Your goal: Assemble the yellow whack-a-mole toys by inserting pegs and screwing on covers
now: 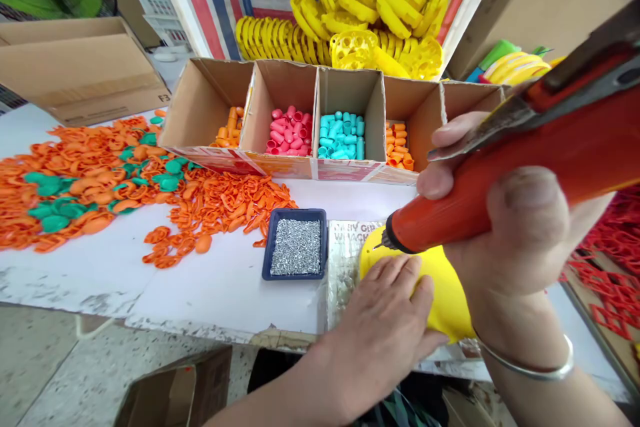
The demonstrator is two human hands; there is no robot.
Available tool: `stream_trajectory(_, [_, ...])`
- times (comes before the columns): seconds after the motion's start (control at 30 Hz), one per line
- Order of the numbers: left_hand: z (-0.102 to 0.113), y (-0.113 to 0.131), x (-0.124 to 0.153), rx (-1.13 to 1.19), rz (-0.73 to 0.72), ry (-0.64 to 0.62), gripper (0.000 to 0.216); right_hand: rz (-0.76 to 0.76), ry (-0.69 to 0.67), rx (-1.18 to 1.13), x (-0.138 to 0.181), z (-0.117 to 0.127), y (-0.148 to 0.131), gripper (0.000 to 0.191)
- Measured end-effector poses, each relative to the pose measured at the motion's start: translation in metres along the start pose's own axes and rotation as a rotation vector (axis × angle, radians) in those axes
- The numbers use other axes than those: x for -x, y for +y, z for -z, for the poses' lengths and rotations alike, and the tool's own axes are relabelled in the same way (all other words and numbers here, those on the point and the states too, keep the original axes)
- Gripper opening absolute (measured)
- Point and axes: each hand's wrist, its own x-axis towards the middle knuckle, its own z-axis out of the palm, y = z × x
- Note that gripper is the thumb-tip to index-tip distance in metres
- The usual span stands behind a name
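Note:
My right hand (520, 227), with a metal bangle at the wrist, grips a red-orange electric screwdriver (565, 147) that slants down to the left. Its metal tip (384, 243) meets the edge of a curved yellow plastic piece (447, 297). My left hand (380, 327) presses down on that piece with its fingers spread over it and holds it against the table. The screwdriver and my right hand hide part of the yellow piece.
A cardboard divider box (350, 90) holds orange, pink and teal plastic parts. Loose orange and green parts lie left on the white table (220, 293). A blue tray (295, 212) holds silver screws. Yellow parts are heaped behind the box, and red plastic frames lie at right.

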Motion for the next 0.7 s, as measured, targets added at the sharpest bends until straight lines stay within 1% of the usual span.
stream_trajectory(0.1, [-0.003,-0.002,-0.002,0.006,-0.003,-0.015,0.060,-0.061,-0.050,0.023,0.006,0.000,0.005,0.007])
stream_trajectory(0.17, [-0.002,-0.003,-0.002,0.015,-0.005,-0.015,0.060,-0.050,-0.045,0.014,0.009,-0.001,0.010,0.010])
stream_trajectory(0.27, [0.001,-0.003,-0.002,0.037,-0.006,-0.025,0.058,0.013,0.000,-0.004,0.012,-0.003,0.018,0.008])
stream_trajectory(0.33, [0.003,-0.003,-0.002,0.052,-0.004,-0.035,0.057,0.012,0.005,0.024,0.013,-0.003,0.021,0.009])
stream_trajectory(0.43, [0.005,-0.004,-0.003,0.069,-0.006,-0.022,0.054,-0.024,-0.046,0.032,0.014,-0.001,0.022,0.009])
stream_trajectory(0.53, [0.003,-0.004,-0.003,0.053,-0.019,-0.009,0.055,-0.070,-0.093,-0.042,0.014,0.001,0.021,0.004])
stream_trajectory(0.57, [0.002,-0.005,-0.003,0.037,-0.021,-0.007,0.057,-0.084,-0.113,-0.079,0.014,0.002,0.021,0.007])
stream_trajectory(0.7, [-0.002,-0.005,-0.001,-0.033,-0.026,-0.005,0.060,-0.134,-0.209,-0.183,0.012,0.005,0.022,0.032])
